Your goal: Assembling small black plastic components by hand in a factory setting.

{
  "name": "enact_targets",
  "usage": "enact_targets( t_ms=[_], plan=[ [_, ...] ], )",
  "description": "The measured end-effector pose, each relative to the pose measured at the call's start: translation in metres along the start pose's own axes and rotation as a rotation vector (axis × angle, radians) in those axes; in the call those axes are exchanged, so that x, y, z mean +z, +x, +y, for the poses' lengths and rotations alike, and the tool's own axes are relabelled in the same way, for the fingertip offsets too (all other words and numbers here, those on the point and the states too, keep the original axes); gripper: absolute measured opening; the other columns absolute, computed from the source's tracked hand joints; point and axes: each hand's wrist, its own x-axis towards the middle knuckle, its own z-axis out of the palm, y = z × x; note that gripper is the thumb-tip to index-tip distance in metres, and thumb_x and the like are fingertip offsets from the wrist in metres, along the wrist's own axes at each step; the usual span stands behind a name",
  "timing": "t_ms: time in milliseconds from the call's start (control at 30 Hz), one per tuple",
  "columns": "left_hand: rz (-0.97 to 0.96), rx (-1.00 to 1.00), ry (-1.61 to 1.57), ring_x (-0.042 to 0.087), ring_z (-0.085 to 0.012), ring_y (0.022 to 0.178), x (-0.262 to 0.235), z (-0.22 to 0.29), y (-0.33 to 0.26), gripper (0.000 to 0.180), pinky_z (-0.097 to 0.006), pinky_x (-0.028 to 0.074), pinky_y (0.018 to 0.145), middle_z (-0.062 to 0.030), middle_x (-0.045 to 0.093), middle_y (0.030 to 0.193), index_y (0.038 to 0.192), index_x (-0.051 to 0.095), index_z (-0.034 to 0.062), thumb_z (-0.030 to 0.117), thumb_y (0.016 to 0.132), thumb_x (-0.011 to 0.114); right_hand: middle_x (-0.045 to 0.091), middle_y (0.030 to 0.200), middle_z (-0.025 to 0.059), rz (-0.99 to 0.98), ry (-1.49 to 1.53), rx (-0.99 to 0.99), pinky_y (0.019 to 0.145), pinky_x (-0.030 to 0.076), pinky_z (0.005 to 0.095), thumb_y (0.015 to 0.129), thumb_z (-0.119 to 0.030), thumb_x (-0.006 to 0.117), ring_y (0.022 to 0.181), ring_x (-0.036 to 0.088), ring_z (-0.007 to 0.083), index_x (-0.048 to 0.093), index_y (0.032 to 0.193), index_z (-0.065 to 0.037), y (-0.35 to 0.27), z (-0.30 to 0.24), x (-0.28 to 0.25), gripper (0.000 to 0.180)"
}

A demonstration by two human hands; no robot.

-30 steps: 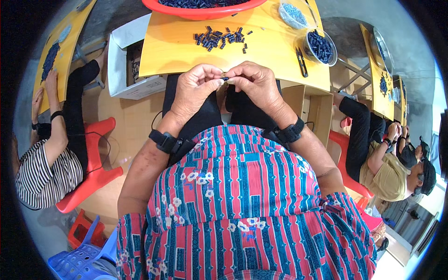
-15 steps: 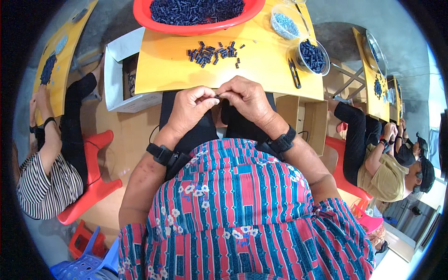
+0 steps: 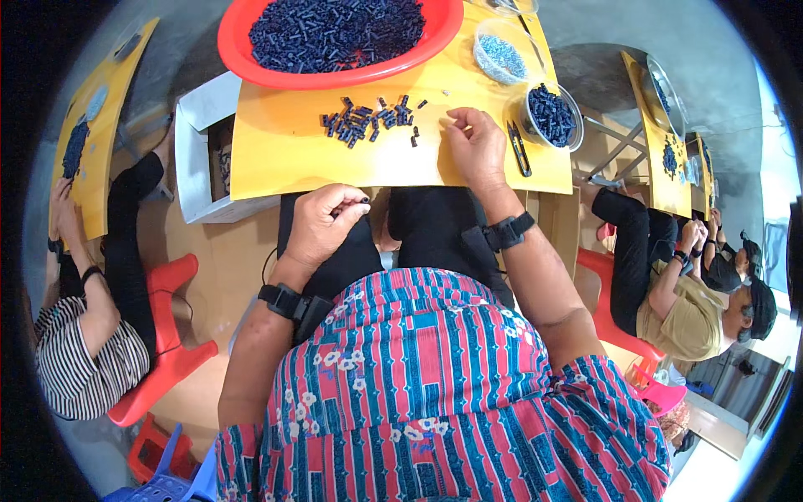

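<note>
Hands parted; right hand (image 3: 475, 146) reached table (image 3: 276, 159); left hand (image 3: 322, 224) pinches part, axis unclear.

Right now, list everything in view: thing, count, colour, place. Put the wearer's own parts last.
Table: one, yellow, in front of the wearer.
Basin: one, red, far edge of the table, full of dark blue pieces.
Loose pieces: a small pile, dark blue, table centre.
Clear bowl: one, pale blue bits inside, right of the basin.
Metal bowl: one, dark pieces inside, table's right end.
Snips: one, dark, beside the metal bowl.
Box: one, white, left of the table.
Stools: red, at both sides.
Co-workers: several, at yellow side tables.
Left hand: pinching a small dark piece over the lap.
Right hand: fingers down on the table.
</note>
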Motion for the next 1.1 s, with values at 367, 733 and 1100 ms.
enact_targets(
  t_ms=[367,733,1100],
  plan=[
    [-0.028,-0.003,0.002,0.06,-0.0094,0.065,-0.003,0.005,0.001,0.011,-0.023,0.049,0.061,-0.0054,0.065,0.075,0.087,0.066,-0.0001,0.0,0.077,0.071,0.065,0.086,0.0179,-0.019,-0.179,-0.119,0.078,0.049,0.0417,0.079,-0.013,0.063,0.084,0.062,0.0347,0.071,0.087,-0.005,0.053,0.015,0.0,0.015],
    [-0.017,-0.024,0.006,0.06,-0.0099,0.063,-0.003,0.011,0.0,0.012,-0.023,0.048,0.06,-0.0053,0.065,0.074,0.086,0.067,0.0005,0.0,0.075,0.072,0.065,0.08,0.0134,-0.076,-0.294,-0.182,0.07,0.052,0.0376,0.079,-0.01,0.064,0.076,0.064,0.0301,0.072,0.085,-0.006,0.053,0.005,-0.007,0.011],
    [-0.028,0.017,0.073,0.063,-0.0127,0.063,-0.006,0.015,0.002,0.012,-0.024,0.049,0.058,-0.0079,0.066,0.075,0.085,0.066,0.0011,0.002,0.075,0.073,0.063,0.086,0.0192,-0.137,-0.248,-0.112,0.077,0.049,0.044,0.081,-0.007,0.056,0.083,0.061,0.0372,0.07,0.08,-0.004,0.052,-0.001,-0.012,0.015]
  ],
)
